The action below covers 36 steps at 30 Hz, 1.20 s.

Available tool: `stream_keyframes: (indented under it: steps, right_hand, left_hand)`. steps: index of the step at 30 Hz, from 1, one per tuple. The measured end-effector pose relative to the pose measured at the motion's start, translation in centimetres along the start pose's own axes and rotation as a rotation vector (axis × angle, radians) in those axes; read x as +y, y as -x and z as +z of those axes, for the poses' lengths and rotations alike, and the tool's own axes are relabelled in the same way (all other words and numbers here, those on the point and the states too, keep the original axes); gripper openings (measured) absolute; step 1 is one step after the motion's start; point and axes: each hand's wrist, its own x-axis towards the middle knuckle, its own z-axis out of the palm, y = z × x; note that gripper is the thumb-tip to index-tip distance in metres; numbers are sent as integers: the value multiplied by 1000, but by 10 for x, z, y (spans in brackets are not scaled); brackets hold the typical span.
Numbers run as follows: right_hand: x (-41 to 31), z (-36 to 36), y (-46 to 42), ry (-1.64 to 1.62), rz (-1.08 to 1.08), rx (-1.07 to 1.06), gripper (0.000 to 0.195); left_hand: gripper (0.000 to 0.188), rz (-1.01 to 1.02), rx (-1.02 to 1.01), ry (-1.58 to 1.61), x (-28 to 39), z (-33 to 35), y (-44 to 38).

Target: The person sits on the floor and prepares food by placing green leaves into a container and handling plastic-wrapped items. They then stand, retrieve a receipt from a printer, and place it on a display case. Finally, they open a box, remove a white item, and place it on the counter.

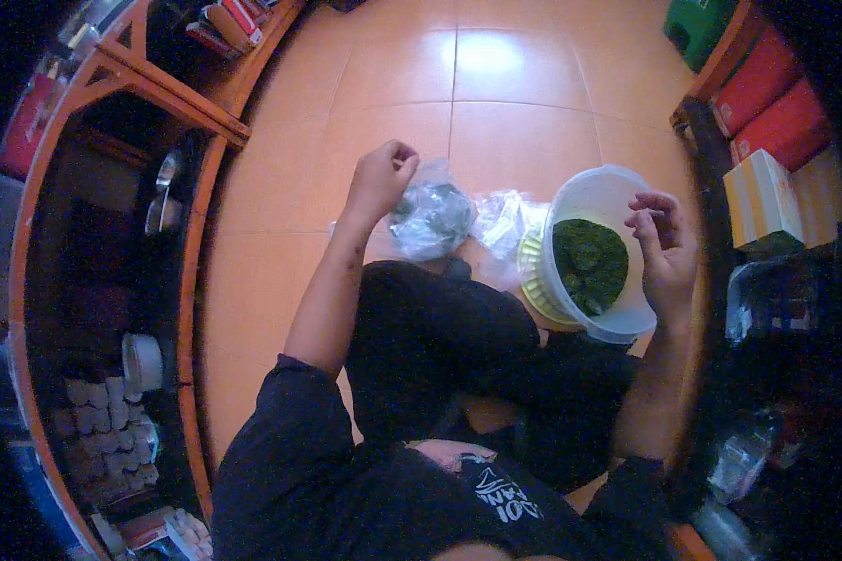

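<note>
On the tiled floor before me lies a clear plastic bag [431, 217] with something dark green in it. My left hand [386, 179] is at the bag's upper left edge, fingers curled, thumb and forefinger close together; whether they pinch the film is unclear. To the right a translucent plastic tub [603, 184] leans towards me and holds a heap of green, finely cut or powdery matter [589, 263]. Over the tub's right rim is my right hand [663, 242], its fingers bent and apart from the thumb, with nothing visible in it. More crumpled clear plastic [505, 221] lies between bag and tub.
A yellow-green ribbed basket or lid [533, 280] shows beside and under the tub. Wooden shelving [193, 280] with stacked goods runs along the left. On the right stand red boxes [779, 123], a yellow-and-white box [765, 200] and a clear container [744, 301].
</note>
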Motion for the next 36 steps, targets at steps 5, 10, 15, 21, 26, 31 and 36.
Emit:
stream_keyframes:
  steps: [5,10,15,21,26,31,36]
  right_hand:
    - [2,-3,-1,68,37,25,19]
    - [8,-2,-3,179,-71,-25,18]
    - [5,-1,-3,185,-66,1,18]
    - [-4,2,-1,172,-113,10,15]
    - [-14,30,15,186,-92,7,11]
    - [-16,69,29,133,-195,-117,13]
    - [-22,87,38,36,-235,-67,15]
  left_hand:
    - [23,-253,-515,-363,-43,7,-7]
    - [43,191,-265,-365,-100,61,-20]
    - [29,83,-337,-318,-110,73,-40]
    - [15,-42,-240,-55,-83,27,-12]
    - [18,-149,-71,237,-37,-20,25]
    - [13,3,69,336,8,-30,60]
    - [9,93,-32,565,70,-13,96]
